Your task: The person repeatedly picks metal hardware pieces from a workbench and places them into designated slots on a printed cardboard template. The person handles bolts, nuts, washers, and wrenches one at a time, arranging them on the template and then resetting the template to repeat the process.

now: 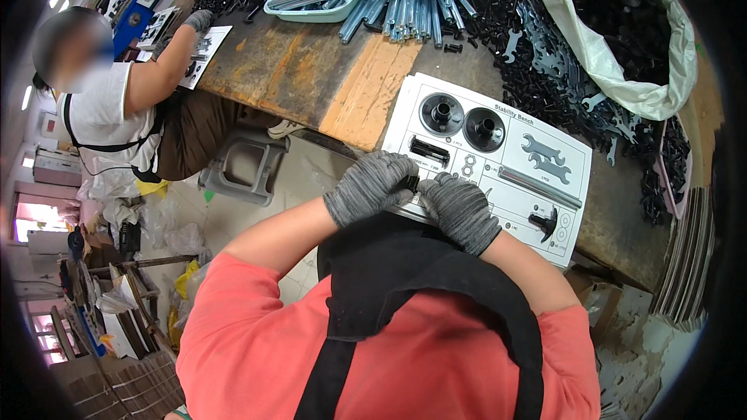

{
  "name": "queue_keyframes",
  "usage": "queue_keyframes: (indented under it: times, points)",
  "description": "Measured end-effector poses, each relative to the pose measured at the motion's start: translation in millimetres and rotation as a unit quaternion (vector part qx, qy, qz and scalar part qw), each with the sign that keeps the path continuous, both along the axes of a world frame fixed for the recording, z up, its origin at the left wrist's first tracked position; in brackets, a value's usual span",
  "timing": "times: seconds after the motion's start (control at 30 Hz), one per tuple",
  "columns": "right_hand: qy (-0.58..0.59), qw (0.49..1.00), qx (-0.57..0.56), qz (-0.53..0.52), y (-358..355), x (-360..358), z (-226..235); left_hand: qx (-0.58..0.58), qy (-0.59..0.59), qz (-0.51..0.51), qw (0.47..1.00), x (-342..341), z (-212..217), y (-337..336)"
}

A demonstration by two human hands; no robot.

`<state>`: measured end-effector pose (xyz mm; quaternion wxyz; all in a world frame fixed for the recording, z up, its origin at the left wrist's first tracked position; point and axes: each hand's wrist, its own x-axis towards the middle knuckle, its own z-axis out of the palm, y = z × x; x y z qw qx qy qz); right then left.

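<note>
Both my hands wear grey knit gloves and meet over the lower left part of a white printed parts card point(545, 120). My left hand point(369, 189) is closed, with small black bolts point(412, 182) showing at its fingertips. Close beside it, my right hand point(461, 212) has its fingers curled in; what they hold, if anything, is hidden. On the card lie two round black discs with hubs point(441, 114), a row of black bolts point(430, 151), two grey open-end wrenches point(545, 157), a metal tube point(540, 187) and a black T-shaped knob point(544, 223).
Beyond the card are a pale tray point(311, 12) heaped with metal tubes point(412, 0), loose black bolts and wrenches point(537, 54), and a white sack point(580, 54) of black parts. At left, a co-worker point(117, 101) handles another card point(208, 54) near a grey stool point(247, 167).
</note>
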<state>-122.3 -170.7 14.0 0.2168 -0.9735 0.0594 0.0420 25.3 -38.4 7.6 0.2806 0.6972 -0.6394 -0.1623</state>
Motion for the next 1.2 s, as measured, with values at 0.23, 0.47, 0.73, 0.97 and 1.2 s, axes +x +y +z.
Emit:
queue_keyframes:
  times: [0.23, 0.47, 0.73, 0.97, 1.2]
  points:
    - [-0.031, 0.999, 0.007, 0.010, -7.3, -6.2, -6.1, -0.026, 0.004, 0.030, 0.999, -5.4, 1.9, -5.2]
    - [-0.197, 0.953, 0.157, -0.168, -77.9, -86.1, 13.0, -0.014, 0.000, 0.060, 0.998, -4.9, 0.8, -4.1]
    - [-0.188, 0.882, 0.005, -0.431, -141.7, -202.7, -43.2, -0.027, 0.041, 0.136, 0.989, -4.2, 6.4, 12.0]
    - [-0.161, 0.896, 0.019, -0.413, -143.2, -205.0, -44.3, -0.022, 0.299, 0.241, 0.923, -9.3, -19.4, 44.3]
    - [0.023, 0.927, -0.160, -0.340, -139.5, -189.7, -14.8, 0.012, 0.362, 0.284, 0.888, -10.3, -23.7, 51.3]
